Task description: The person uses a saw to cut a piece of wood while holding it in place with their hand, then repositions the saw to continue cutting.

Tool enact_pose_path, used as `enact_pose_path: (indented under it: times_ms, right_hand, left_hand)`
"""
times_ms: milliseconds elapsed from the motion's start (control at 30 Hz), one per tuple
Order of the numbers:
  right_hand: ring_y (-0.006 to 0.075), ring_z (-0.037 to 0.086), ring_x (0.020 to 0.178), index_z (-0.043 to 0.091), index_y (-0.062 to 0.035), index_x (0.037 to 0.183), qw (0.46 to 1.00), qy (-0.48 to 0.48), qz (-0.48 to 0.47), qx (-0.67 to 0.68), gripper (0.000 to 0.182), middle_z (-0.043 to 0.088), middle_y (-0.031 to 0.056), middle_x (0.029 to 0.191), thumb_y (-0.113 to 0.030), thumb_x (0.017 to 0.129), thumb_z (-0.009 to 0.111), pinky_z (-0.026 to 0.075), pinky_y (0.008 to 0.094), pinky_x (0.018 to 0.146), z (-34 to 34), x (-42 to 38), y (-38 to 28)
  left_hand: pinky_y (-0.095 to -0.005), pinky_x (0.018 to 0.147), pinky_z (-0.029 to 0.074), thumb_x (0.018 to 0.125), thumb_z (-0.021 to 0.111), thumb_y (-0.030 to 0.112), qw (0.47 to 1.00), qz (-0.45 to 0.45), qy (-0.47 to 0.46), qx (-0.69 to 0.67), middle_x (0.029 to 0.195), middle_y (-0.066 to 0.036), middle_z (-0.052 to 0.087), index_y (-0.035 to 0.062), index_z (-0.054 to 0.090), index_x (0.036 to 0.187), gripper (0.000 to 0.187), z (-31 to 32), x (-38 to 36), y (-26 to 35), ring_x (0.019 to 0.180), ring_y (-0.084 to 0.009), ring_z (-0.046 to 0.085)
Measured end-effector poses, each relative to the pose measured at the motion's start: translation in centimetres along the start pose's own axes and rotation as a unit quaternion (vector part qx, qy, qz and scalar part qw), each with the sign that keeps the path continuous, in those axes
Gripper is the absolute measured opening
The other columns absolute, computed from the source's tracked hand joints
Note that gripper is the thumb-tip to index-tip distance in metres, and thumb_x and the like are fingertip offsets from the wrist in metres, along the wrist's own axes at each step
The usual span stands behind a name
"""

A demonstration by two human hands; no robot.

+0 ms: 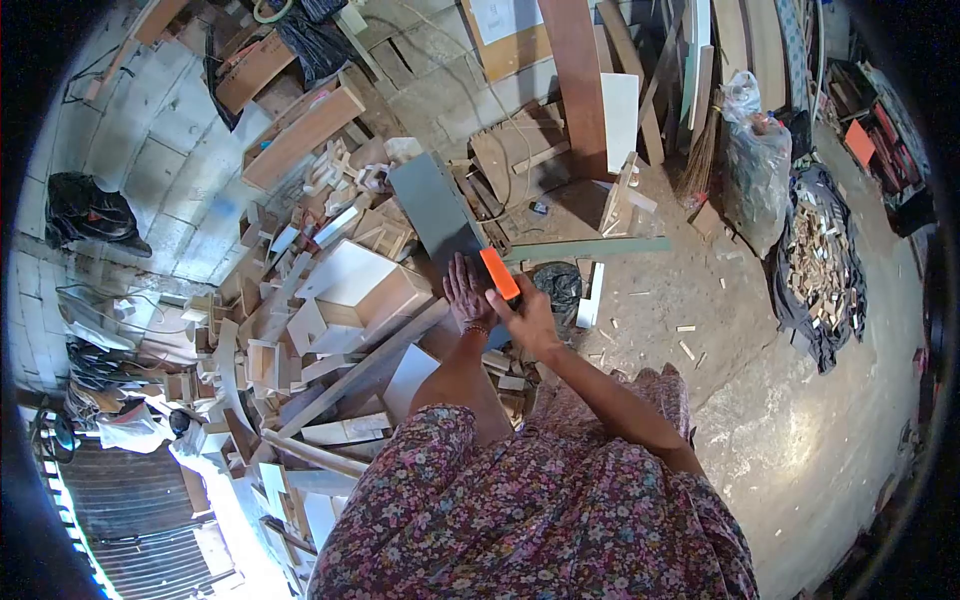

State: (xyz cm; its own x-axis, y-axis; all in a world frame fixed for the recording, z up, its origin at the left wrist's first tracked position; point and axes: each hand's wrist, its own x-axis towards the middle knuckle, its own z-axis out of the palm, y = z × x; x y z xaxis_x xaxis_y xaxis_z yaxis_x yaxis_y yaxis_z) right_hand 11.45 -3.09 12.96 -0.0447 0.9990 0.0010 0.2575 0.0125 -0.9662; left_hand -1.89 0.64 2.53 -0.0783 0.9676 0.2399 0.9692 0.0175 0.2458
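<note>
A long dark grey board (437, 205) slants down toward me over the pile of wood scraps. My left hand (466, 292) lies flat on its lower part, fingers stretched out. Just to the right, my right hand (530, 320) is closed round a bright orange, black-edged tool (499, 274) at the board's right edge. Its kind I cannot make out, and its lower end is hidden by my fingers.
Offcuts and a pale wooden box (395, 300) are heaped on the left. A green strip (590, 248) lies on the floor beyond my right hand. Planks (578, 90) lean at the back. A filled plastic bag (755, 175) and a dark sheet of wood chips (822, 265) stand right.
</note>
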Motion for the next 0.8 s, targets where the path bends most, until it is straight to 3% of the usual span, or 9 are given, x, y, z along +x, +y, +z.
enact_pose_path:
  times_ms: [167,267,367,433,467,567,667,733,800]
  right_hand:
    - [0.0388,0.056,0.059,0.05,0.0012,0.096,0.996,0.033,-0.068,-0.053,0.039,0.056,0.0219,0.066,-0.034,0.08,0.058,0.044,0.0397,0.055,0.9,0.1,-0.4]
    - [0.0442,0.054,0.065,0.049,0.0014,0.097,0.998,0.001,-0.015,-0.065,0.039,0.056,0.0241,0.068,-0.034,0.081,0.056,0.045,0.042,0.057,1.0,-0.2,-0.5]
    - [0.0372,0.057,0.06,0.049,0.0011,0.095,0.997,0.018,-0.059,-0.056,0.033,0.055,0.0216,0.065,-0.028,0.08,0.057,0.046,0.0379,0.055,0.9,0.0,0.8]
    - [0.0224,0.055,0.055,0.05,0.0007,0.093,0.998,0.029,-0.061,-0.01,0.025,0.055,0.0143,0.063,-0.018,0.079,0.058,0.045,0.0321,0.054,1.2,-0.4,2.1]
    - [0.0224,0.055,0.055,0.05,0.0007,0.093,0.997,0.017,-0.072,-0.016,0.025,0.055,0.0143,0.063,-0.018,0.079,0.058,0.045,0.0321,0.054,1.2,-0.6,2.4]
    - [0.0069,0.046,0.061,0.051,0.0,0.088,0.997,0.028,-0.046,0.054,0.015,0.051,0.0014,0.066,-0.008,0.078,0.059,0.041,0.0238,0.054,1.3,-1.3,3.2]
    - [0.0055,0.043,0.06,0.051,-0.0002,0.085,0.992,0.021,-0.041,0.118,0.011,0.049,-0.0013,0.066,-0.008,0.081,0.057,0.039,0.0222,0.053,1.5,-1.1,3.0]
    - [0.0045,0.041,0.059,0.051,-0.0003,0.082,0.994,0.027,-0.068,0.086,0.012,0.047,-0.0035,0.065,-0.01,0.083,0.057,0.037,0.0212,0.051,1.6,-0.8,3.7]
    - [0.0082,0.049,0.061,0.054,-0.0003,0.096,0.996,0.007,-0.039,0.086,0.023,0.057,0.0088,0.066,-0.018,0.081,0.06,0.044,0.0277,0.057,1.5,-0.5,4.2]
  left_hand:
    - [-0.0422,0.106,0.012,0.078,0.041,0.034,0.999,0.009,0.03,-0.035,0.142,-0.012,0.019,0.0018,0.025,0.133,0.066,1.3,0.2,-0.9,0.131,-0.0259,0.017]
    - [-0.0423,0.106,0.012,0.078,0.041,0.032,1.0,0.004,0.008,0.023,0.141,-0.012,0.02,0.0016,0.026,0.133,0.064,1.5,0.1,-1.0,0.131,-0.0252,0.017]
    - [-0.0425,0.105,0.013,0.079,0.041,0.03,0.999,-0.005,-0.007,0.042,0.14,-0.011,0.022,0.0025,0.029,0.132,0.061,1.9,0.4,-1.3,0.131,-0.025,0.018]
    - [-0.0424,0.105,0.014,0.079,0.042,0.029,0.999,-0.021,0.005,0.033,0.14,-0.011,0.024,0.0033,0.031,0.131,0.059,1.5,0.4,-0.9,0.13,-0.0252,0.02]
    - [-0.0422,0.105,0.015,0.078,0.043,0.028,0.999,-0.026,0.008,0.028,0.139,-0.01,0.026,0.0041,0.033,0.13,0.057,1.3,0.5,-0.7,0.129,-0.0253,0.021]
    - [-0.0436,0.102,0.02,0.079,0.044,0.025,0.995,-0.091,-0.033,0.017,0.134,-0.008,0.032,0.0063,0.035,0.128,0.053,-0.3,1.9,0.3,0.124,-0.0235,0.029]
    - [-0.0453,0.1,0.022,0.078,0.045,0.023,0.99,-0.128,-0.065,-0.001,0.132,-0.007,0.035,0.0075,0.036,0.127,0.053,0.1,2.3,0.2,0.12,-0.0228,0.033]
    - [-0.044,0.1,0.021,0.077,0.046,0.025,0.997,-0.068,0.021,0.039,0.132,-0.005,0.035,0.0081,0.036,0.128,0.054,1.1,2.0,-0.4,0.121,-0.0229,0.032]
    - [-0.0427,0.103,0.018,0.078,0.046,0.027,0.997,-0.038,0.045,0.039,0.135,-0.004,0.031,0.0085,0.033,0.13,0.057,1.1,2.1,-0.8,0.124,-0.0227,0.029]
